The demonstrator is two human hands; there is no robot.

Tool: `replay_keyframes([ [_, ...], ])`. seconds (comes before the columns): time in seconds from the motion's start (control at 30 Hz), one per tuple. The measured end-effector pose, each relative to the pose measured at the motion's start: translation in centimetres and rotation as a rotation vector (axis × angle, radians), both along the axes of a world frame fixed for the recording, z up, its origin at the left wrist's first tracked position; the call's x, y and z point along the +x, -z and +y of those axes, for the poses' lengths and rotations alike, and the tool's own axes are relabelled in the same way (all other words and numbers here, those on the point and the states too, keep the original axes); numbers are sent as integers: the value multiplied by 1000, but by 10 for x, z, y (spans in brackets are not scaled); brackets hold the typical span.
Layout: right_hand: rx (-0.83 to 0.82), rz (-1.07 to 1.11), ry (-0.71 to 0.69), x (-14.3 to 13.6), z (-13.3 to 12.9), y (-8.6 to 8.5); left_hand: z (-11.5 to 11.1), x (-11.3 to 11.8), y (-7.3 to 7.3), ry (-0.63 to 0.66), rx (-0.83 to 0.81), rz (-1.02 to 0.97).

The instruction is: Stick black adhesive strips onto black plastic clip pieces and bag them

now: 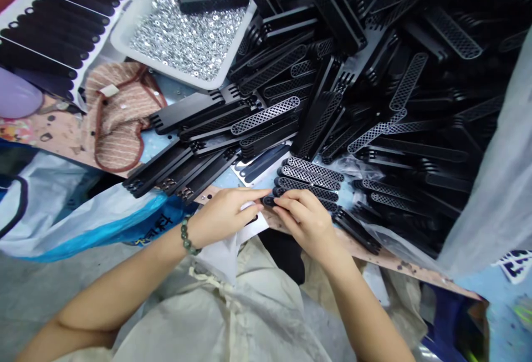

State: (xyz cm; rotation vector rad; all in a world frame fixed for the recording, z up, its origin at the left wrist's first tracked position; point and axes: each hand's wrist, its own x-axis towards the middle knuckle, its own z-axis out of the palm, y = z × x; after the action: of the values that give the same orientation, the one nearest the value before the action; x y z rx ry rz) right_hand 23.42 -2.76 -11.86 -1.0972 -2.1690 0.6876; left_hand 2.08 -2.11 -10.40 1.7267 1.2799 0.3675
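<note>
At the table's near edge, my left hand (226,215), with a green bead bracelet on the wrist, closes its thumb and fingers by the rounded end of a small black strip (269,200). From the other side, my right hand (305,218) pinches the same strip; most of it is hidden by my fingers. Below my left fingers hangs a piece of white paper (254,229). Just beyond my hands lies a row of black bars with a lattice pattern (311,176). A white backing sheet with black strips (264,163) lies to their left.
A white tray (118,37) of small shiny metal pieces stands at the back left. Black slotted bars (187,110) and a large heap of lattice bars (409,82) cover the table. A striped cloth (120,123) and larger strip sheets (54,24) are left; translucent plastic (494,179) hangs right.
</note>
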Motion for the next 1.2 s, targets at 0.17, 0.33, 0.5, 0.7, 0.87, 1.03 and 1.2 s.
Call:
replay_keyframes([
  [0.17,6,-20,-21,0,2,-2,2,2,0,-11,-14,-20],
  [0.33,7,-35,-33,-3,4,-5,5,6,-3,-29,-68,-25],
  [0.5,-10,-191,14,-2,0,-13,7,14,-3,-94,-71,-53],
  [0.7,-219,-224,207,33,-9,-18,6,16,-3,-145,-98,-2],
  [0.87,-364,-146,248,42,-10,-17,4,14,-1,-111,-106,-28],
  [1.03,-384,-177,255,40,-3,-22,1,12,1,-101,-123,2],
  [1.2,-426,-105,223,44,1,-24,1,12,3,-106,-116,11],
])
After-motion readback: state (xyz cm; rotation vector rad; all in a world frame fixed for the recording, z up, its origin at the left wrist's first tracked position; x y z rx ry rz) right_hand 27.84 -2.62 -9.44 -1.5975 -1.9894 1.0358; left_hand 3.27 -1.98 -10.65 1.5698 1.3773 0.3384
